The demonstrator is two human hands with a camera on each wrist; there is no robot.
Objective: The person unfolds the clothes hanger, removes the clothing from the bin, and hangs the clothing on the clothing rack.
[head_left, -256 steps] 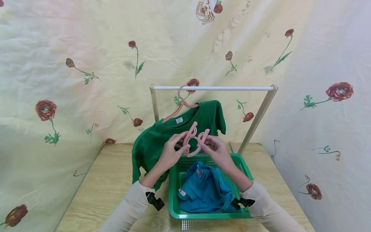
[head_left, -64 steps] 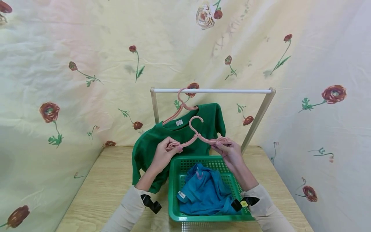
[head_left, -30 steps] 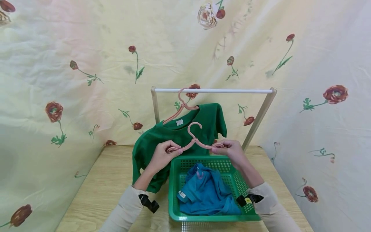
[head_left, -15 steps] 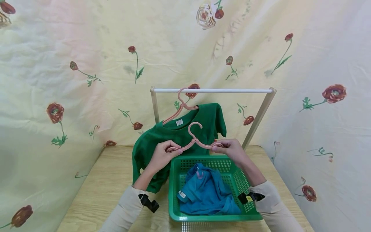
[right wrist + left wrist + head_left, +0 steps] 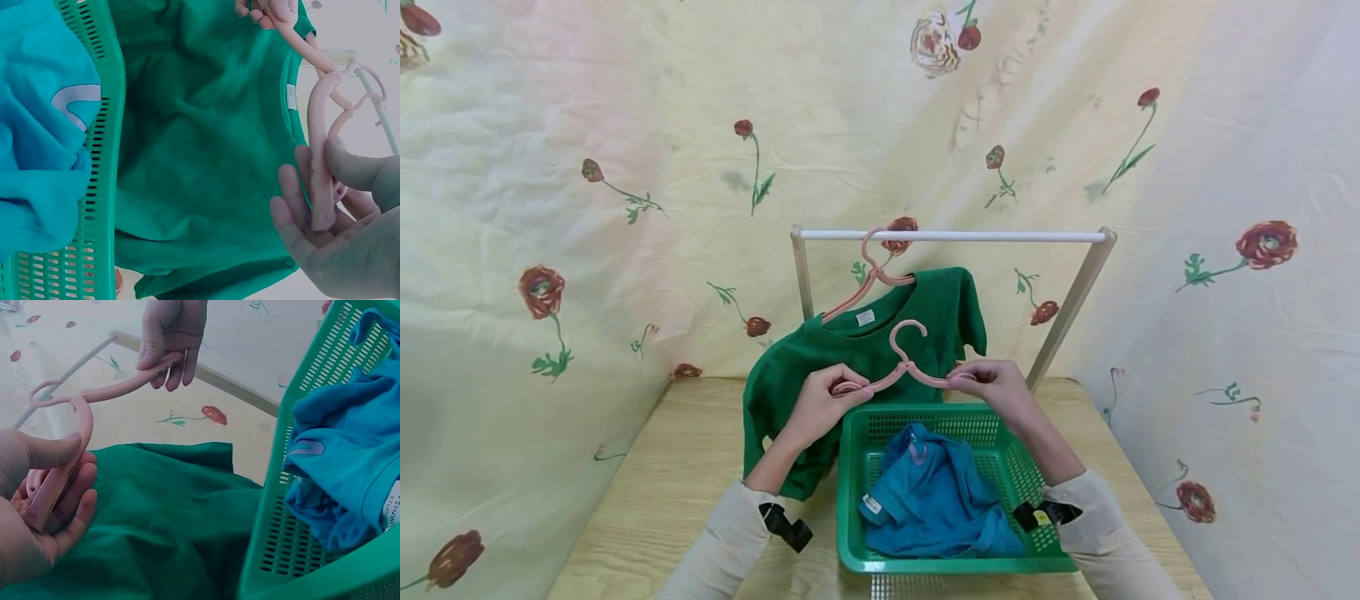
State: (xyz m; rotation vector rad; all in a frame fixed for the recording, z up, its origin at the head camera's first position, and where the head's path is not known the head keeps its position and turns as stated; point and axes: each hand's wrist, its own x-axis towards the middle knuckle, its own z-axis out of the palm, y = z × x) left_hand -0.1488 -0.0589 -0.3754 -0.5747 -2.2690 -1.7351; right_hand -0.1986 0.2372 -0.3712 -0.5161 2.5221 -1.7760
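A pink folding clothes hanger [image 5: 906, 365] is spread between my two hands, its hook pointing up. My left hand [image 5: 820, 404] pinches one arm of it between thumb and fingers, and my right hand [image 5: 1002, 392] pinches the other. Behind it a green T-shirt [image 5: 857, 354] hangs on a second pink hanger [image 5: 876, 271], hooked over the white bar [image 5: 955, 236] of a small rack. Just below my hands stands a green plastic basket [image 5: 850, 554] with a crumpled blue T-shirt [image 5: 936, 508] in it. In the right wrist view, the held hanger [image 5: 320, 144] crosses in front of the green shirt's neckline.
The wooden table [image 5: 662, 475] carries the rack, whose wooden post [image 5: 1071, 304] rises behind the basket on the right. The green shirt's sleeve hangs to the left of the basket. A flowered cloth [image 5: 700, 75] encloses the back and sides.
Earlier the hanger was folded up in both hands; now its arms are spread out to the sides. Over the last second the hands and hanger have hardly moved.
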